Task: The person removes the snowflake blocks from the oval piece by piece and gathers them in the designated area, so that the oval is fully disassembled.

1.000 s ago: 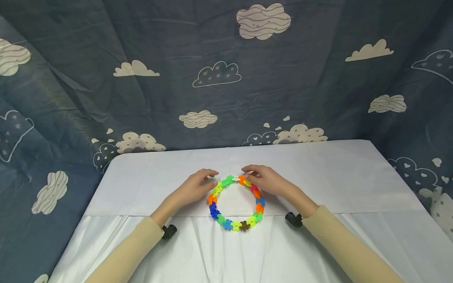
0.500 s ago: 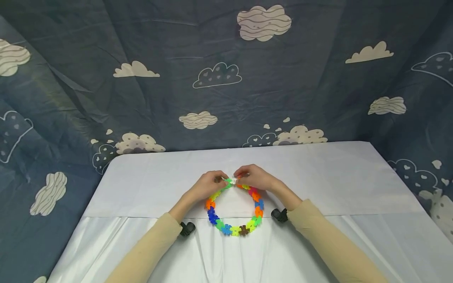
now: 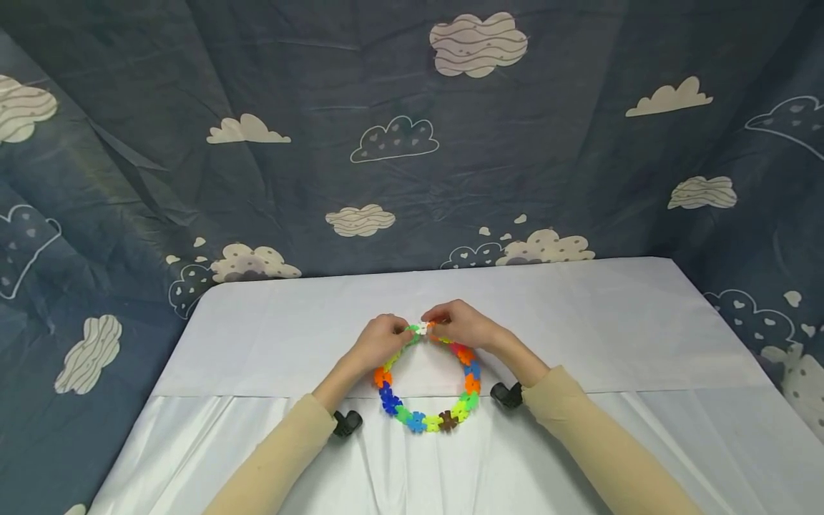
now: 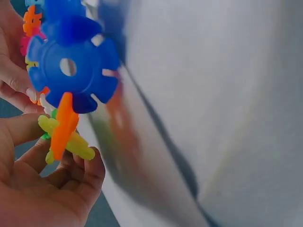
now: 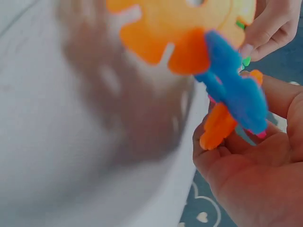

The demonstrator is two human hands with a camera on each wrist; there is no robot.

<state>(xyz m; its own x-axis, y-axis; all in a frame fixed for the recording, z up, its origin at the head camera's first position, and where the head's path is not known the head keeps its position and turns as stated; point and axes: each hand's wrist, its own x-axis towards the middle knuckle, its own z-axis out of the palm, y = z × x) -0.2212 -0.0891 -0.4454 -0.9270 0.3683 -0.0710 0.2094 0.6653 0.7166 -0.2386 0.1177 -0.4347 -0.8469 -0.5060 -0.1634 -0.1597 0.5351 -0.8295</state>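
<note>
A ring of interlocking plastic snowflake discs [image 3: 389, 402] in many colours lies in front of me in the head view. At its far side my left hand [image 3: 381, 340] pinches the green discs. Just right of it, my right hand [image 3: 465, 325] pinches the orange part of the ring. A white disc [image 3: 422, 328] shows between the two sets of fingertips. Close to the left wrist camera are a blue disc [image 4: 71, 75], an orange one and a yellow one. The right wrist view has orange and blue discs [image 5: 236, 87] near the palm. Fingers partly cover the held discs.
A white cloth [image 3: 290, 450] covers the table, with a seam across it and folds toward the front. Behind stands a dark blue curtain [image 3: 399, 186] with cloud prints. Black wrist cameras [image 3: 347, 423] sit under both wrists.
Both hands have come together at the ring's far side and taken hold of it around the white disc. The ring's near side has shifted slightly toward me.
</note>
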